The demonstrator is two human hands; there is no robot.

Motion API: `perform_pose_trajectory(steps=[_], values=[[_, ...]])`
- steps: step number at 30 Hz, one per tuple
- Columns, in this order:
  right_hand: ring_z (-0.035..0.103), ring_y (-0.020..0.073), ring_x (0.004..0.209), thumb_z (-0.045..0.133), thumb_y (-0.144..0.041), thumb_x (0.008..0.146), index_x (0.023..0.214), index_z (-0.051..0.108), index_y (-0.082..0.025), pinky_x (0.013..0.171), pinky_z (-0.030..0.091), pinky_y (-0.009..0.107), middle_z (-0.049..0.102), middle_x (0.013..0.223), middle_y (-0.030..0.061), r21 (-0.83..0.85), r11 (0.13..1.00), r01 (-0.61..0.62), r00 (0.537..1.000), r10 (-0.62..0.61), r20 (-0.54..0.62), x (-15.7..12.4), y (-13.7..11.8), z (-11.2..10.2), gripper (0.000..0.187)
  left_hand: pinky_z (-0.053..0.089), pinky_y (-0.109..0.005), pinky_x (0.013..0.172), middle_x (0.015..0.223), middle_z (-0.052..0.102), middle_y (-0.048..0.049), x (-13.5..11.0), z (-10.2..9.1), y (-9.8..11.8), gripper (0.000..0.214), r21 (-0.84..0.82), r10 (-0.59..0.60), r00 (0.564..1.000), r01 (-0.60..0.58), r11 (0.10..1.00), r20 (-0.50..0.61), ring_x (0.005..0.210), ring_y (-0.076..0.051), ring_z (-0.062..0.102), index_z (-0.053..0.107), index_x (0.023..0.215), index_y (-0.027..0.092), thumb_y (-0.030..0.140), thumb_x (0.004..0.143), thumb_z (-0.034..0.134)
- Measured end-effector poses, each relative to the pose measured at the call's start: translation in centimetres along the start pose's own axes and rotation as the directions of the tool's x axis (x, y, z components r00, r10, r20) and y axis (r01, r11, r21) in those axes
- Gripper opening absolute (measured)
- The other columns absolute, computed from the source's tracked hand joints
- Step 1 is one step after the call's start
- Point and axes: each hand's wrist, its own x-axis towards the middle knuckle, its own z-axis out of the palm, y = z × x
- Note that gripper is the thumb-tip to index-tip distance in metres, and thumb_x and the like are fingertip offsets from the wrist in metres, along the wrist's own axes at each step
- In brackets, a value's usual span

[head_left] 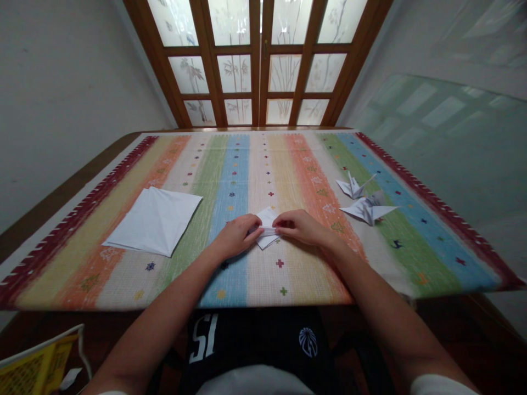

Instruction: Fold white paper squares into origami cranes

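Observation:
Near the table's front middle lies a small folded sheet of white paper (267, 240), with a narrow flap bent across it. My left hand (237, 236) pinches the left end of that flap between thumb and fingers. From the other side, my right hand (302, 227) grips its right end, thumb and fingertips closed on the paper. The fingers cover both ends of the fold. A stack of white paper sheets (154, 219) rests to the left. Over on the right stand two folded paper cranes, one behind (353, 187) and one in front (369, 210).
A striped, patterned tablecloth (230, 164) covers the table. Beyond its far edge are wooden doors (260, 66) with glass panes. A glass board (448, 142) leans at the right wall. Below the table at the left is a yellow basket (37, 367).

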Motion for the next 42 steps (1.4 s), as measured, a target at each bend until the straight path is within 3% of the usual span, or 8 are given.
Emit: perform_pose_trajectory(steps=[5,12,16,28,31,35,37,42], values=[[0.063,0.0182,0.074,0.074,-0.022,0.092,0.097,0.081,-0.024,0.071,0.049,0.032,0.076,0.086,0.0037,-0.013,1.0,-0.008,0.999,0.007,-0.045,0.2,0.2,0.5,0.008,0.058,-0.043,0.096,0.116,0.075,-0.0098,-0.1,0.1,-0.1,0.02,-0.008,0.001,1.0,-0.001,1.0,-0.015,0.104,-0.026,0.072,0.066,0.12,0.022,0.024,0.102,0.057],[0.062,0.0196,0.081,0.083,-0.018,0.085,0.109,0.076,-0.023,0.077,0.053,0.034,0.07,0.104,0.0072,-0.094,0.995,0.036,0.984,-0.052,-0.169,0.3,0.7,1.1,0.025,0.059,-0.042,0.099,0.121,0.072,-0.0096,0.1,0.6,-0.6,0.015,0.074,0.035,0.999,-0.037,0.997,0.028,0.108,-0.025,0.072,0.073,0.103,0.021,0.02,0.102,0.058],[0.064,0.0197,0.084,0.079,-0.021,0.09,0.122,0.073,-0.022,0.083,0.055,0.036,0.07,0.118,0.0105,-0.098,0.995,0.011,0.97,-0.034,-0.239,0.5,1.2,1.3,0.032,0.058,-0.046,0.104,0.12,0.072,-0.0108,0.2,0.8,-0.6,0.017,0.125,0.066,0.998,-0.067,0.99,0.016,0.112,-0.026,0.07,0.076,0.102,0.02,0.019,0.102,0.059],[0.067,0.0189,0.082,0.074,-0.008,0.084,0.126,0.075,-0.022,0.083,0.057,0.036,0.077,0.108,0.008,-0.021,1.0,0.022,0.95,-0.028,-0.312,1.2,1.5,1.8,0.044,0.057,-0.049,0.107,0.126,0.071,-0.0115,0.2,1.0,-0.4,0.012,0.222,0.081,0.997,-0.083,0.972,0.018,0.117,-0.028,0.068,0.07,0.103,0.021,0.019,0.101,0.059],[0.067,0.0186,0.082,0.072,-0.006,0.084,0.122,0.076,-0.02,0.083,0.056,0.035,0.077,0.107,0.0082,-0.034,0.998,0.046,0.948,-0.054,-0.314,1.2,1.1,1.9,0.041,0.06,-0.045,0.101,0.134,0.066,-0.0124,0.1,1.2,-0.2,0.014,0.242,0.047,0.999,-0.048,0.969,0.006,0.114,-0.028,0.07,0.066,0.113,0.02,0.02,0.101,0.06],[0.066,0.0181,0.082,0.069,-0.004,0.085,0.123,0.075,-0.02,0.083,0.055,0.034,0.076,0.107,0.0079,-0.044,0.997,0.065,0.948,-0.075,-0.31,1.1,0.9,1.9,0.042,0.064,-0.04,0.087,0.155,0.053,-0.0151,0.0,1.2,0.1,0.048,0.195,-0.053,0.997,0.063,0.979,-0.057,0.112,-0.027,0.072,0.052,0.144,0.022,0.024,0.098,0.064],[0.066,0.0177,0.08,0.069,-0.006,0.086,0.129,0.072,-0.02,0.081,0.055,0.034,0.076,0.105,0.0072,-0.027,0.998,0.058,0.948,-0.064,-0.312,1.2,1.0,2.0,0.046,0.064,-0.041,0.092,0.16,0.049,-0.0156,-0.1,1.1,0.2,0.061,0.169,-0.061,0.996,0.072,0.983,-0.073,0.121,-0.028,0.071,0.043,0.155,0.024,0.024,0.097,0.065],[0.067,0.0191,0.078,0.071,-0.013,0.088,0.121,0.076,-0.02,0.079,0.057,0.035,0.077,0.099,0.0073,-0.003,1.0,0.009,0.94,-0.01,-0.341,1.3,1.4,2.0,0.033,0.059,-0.049,0.109,0.157,0.057,-0.0154,0.0,1.0,-0.1,0.042,0.164,-0.017,1.0,0.019,0.986,-0.009,0.134,-0.032,0.066,0.059,0.141,0.022,0.024,0.099,0.062]])
